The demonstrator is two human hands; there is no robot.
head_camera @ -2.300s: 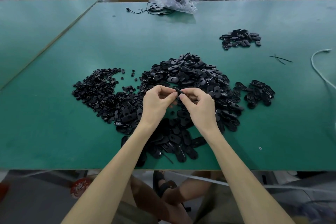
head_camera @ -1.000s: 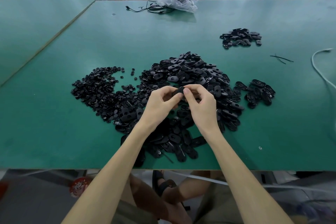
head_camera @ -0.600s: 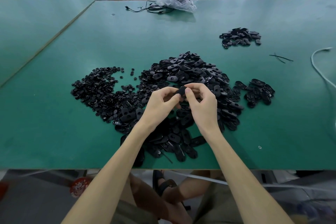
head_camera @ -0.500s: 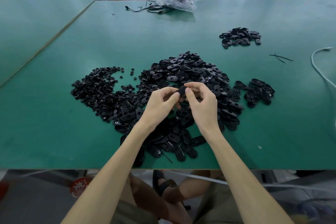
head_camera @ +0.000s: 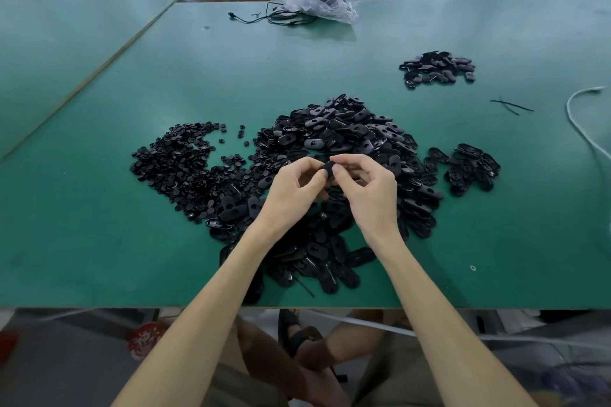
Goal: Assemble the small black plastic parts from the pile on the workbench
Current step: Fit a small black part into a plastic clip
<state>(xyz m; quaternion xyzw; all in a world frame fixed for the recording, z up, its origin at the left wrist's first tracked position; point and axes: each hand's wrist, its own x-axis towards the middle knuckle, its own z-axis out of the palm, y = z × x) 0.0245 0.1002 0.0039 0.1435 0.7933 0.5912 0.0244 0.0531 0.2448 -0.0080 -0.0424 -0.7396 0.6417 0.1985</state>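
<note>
1. black plastic part (head_camera: 328,169), small and rounded, pinched between the fingertips of both hands. it is held just above the big pile (head_camera: 347,129), about midway along the near half of the workbench (head_camera: 99,241).
2. left hand (head_camera: 291,195): thumb and forefinger closed narrow on the part's left side, other fingers curled under.
3. right hand (head_camera: 370,192): thumb and forefinger closed narrow on the part's right side, other fingers loosely curled.
4. risk, slip: the part is tiny and looks smooth. an off-centre squeeze would likely pop it out, and it would be lost among the look-alikes below.
5. risk, misfit: the fingers hide the joint, so whether two pieces are mating cannot be told. pressing them crooked could jam the fit.
6. risk, mixing: a finished piece dropped back on the big pile would be hard to find. the small heap (head_camera: 438,68) toward the far right corner is probably where done ones go.
7. look of stock: the big pile holds glossy oval shells, many with a hole. a spread of small round bits (head_camera: 178,168) lies on its left side, touching it. a loose cluster (head_camera: 472,165) sits just to its right.
</note>
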